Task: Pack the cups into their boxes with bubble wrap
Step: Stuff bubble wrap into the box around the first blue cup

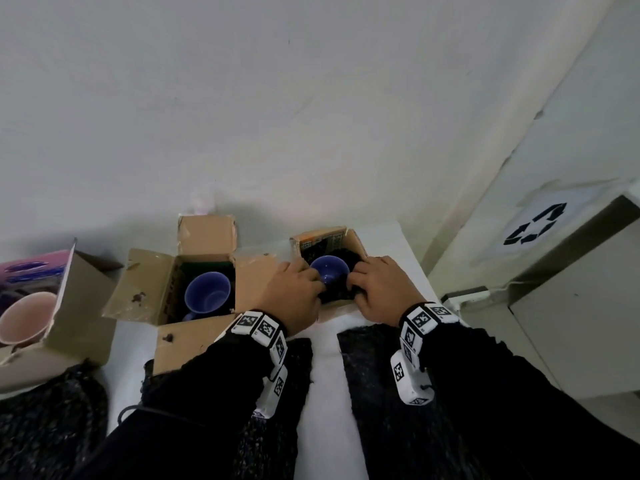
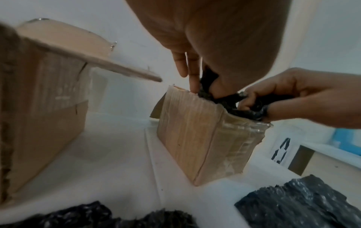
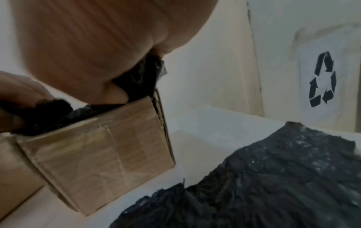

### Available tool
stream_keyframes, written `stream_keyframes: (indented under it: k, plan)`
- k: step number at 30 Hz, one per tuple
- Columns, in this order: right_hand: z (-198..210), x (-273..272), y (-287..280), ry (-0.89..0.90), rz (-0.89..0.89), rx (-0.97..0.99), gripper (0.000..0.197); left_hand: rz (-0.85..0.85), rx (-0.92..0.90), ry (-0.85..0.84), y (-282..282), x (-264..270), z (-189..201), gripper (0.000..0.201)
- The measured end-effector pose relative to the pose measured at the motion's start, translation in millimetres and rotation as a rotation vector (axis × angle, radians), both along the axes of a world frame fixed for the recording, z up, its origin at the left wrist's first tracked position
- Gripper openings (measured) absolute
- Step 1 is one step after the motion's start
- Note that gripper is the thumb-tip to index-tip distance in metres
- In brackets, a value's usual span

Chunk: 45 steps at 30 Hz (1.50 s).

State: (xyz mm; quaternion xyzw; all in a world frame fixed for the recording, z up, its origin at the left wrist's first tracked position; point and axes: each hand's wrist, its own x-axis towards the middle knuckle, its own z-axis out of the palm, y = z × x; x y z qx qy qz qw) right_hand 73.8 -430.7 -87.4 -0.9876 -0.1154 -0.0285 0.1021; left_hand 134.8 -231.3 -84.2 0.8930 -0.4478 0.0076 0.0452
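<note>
A small open cardboard box (image 1: 355, 242) stands at the back of the white table, with a blue cup (image 1: 329, 271) upright inside it. Black bubble wrap (image 1: 349, 258) is packed around the cup. My left hand (image 1: 313, 285) pinches the wrap at the box's left rim, and its fingers (image 2: 192, 74) point down into the box (image 2: 205, 134). My right hand (image 1: 356, 282) curls its fingers (image 2: 252, 98) round the wrap (image 2: 230, 100) at the near right rim. In the right wrist view the wrap (image 3: 140, 80) bulges out above the box wall (image 3: 107, 146).
A second open box (image 1: 149, 285) to the left holds another blue cup (image 1: 207, 296). A third box (image 1: 83, 317) at far left holds a pink cup (image 1: 24, 317). Loose black bubble wrap sheets (image 1: 381, 375) lie near me. A cabinet with a recycling sign (image 1: 535, 228) stands right.
</note>
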Motion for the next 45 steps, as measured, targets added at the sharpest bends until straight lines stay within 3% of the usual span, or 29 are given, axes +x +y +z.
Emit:
stream_keyframes:
  k: [8, 11, 15, 17, 20, 21, 23, 27, 28, 34, 41, 45]
  plan:
    - [-5, 4, -5, 0.073, 0.034, -0.184, 0.044, 0.002, 0.159, -0.059, -1, -2, -3, 0.05]
    - [-3, 8, -6, 0.065, -0.004, -0.148, 0.036, 0.022, 0.182, -0.037, -6, -5, 0, 0.037]
    - [1, 10, -8, -0.056, -0.098, -0.011, 0.024, 0.094, 0.158, -0.071, -9, -10, -2, 0.041]
    - [3, 13, -8, -0.056, -0.121, 0.098, 0.024, 0.146, 0.082, -0.07, -9, -9, -2, 0.03]
    - [1, 9, 2, -0.004, -0.038, 0.049, 0.02, 0.125, 0.009, -0.13, -8, -12, -4, 0.01]
    - [-2, 7, 2, 0.008, -0.018, 0.019, 0.014, 0.105, 0.005, -0.129, -6, -15, -5, 0.02]
    - [-5, 0, 1, 0.013, 0.0, -0.035, 0.022, 0.075, 0.016, -0.155, -2, -20, -8, 0.037]
    - [-12, -8, -5, -0.039, 0.053, -0.147, 0.031, 0.025, 0.075, -0.23, 1, -23, -15, 0.007]
    - [-13, -8, -5, -0.032, 0.066, -0.173, 0.033, 0.035, 0.093, -0.237, 0, -23, -15, 0.008]
    - [-18, -9, -3, -0.114, 0.097, -0.302, 0.011, 0.083, 0.139, -0.19, -2, -26, -14, 0.026]
    - [-13, -9, 1, 0.068, 0.078, -0.48, 0.048, 0.132, 0.14, -0.145, -5, -30, -12, 0.044]
    - [-12, -11, 5, 0.089, 0.043, -0.426, 0.046, 0.151, 0.172, -0.157, -9, -30, -13, 0.047]
